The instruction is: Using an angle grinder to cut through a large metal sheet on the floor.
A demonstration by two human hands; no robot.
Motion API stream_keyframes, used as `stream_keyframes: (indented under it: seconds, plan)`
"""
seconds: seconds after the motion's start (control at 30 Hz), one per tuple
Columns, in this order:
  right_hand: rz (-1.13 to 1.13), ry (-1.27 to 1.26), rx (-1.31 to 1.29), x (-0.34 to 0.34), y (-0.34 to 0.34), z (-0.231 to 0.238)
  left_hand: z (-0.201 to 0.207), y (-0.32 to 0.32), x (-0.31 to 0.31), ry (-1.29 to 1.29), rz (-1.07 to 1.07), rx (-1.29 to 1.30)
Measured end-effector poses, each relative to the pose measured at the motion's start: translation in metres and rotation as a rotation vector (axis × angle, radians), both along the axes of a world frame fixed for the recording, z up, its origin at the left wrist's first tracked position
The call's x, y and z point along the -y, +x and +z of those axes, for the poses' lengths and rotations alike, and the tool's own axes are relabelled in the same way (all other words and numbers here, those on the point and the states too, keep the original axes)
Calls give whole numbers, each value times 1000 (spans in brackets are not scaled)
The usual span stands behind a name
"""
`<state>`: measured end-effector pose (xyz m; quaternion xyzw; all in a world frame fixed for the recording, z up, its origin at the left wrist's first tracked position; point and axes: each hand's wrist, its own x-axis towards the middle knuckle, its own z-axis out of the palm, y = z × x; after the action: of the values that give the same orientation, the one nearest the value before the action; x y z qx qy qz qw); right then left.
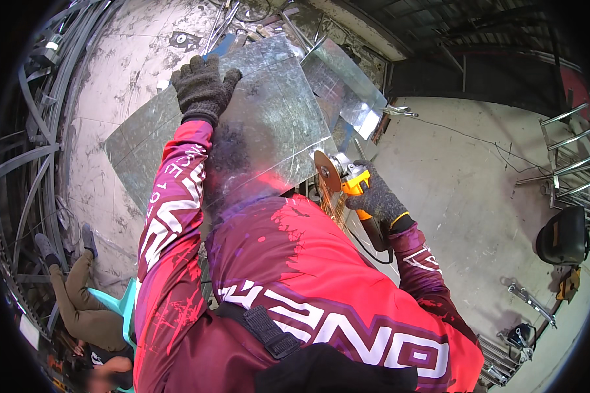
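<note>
A large grey metal sheet (275,98) lies in front of me, its right edge beside the tool. My left hand (204,88), in a dark knit glove, presses flat on the sheet's far part with fingers spread. Gloved as well, my right hand (381,196) is wrapped round a yellow angle grinder (356,181). The grinder's brown disc (328,171) meets the sheet's right edge near a bright scored line. Orange sparks (334,208) spray down from the disc toward my body. Part of the right fingers is hidden behind the grinder.
Another shiny sheet (339,75) lies beyond on the right. Long metal bars (34,154) are stacked along the left. A person (88,308) sits on a teal chair (115,302) at lower left. A black seat (562,236) and a metal frame (573,157) stand right.
</note>
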<state>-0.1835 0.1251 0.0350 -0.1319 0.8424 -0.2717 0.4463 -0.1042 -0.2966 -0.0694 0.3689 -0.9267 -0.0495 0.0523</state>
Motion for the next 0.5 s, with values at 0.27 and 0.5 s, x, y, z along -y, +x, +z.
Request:
stream_keyframes:
  seconds: [0.27,0.5]
  plan:
    - [1,49,-25,12,0,6,3,1,0,14,-8,13]
    - [-57,38,15,12,-1,1,-4,0,1,-20,-5,-3]
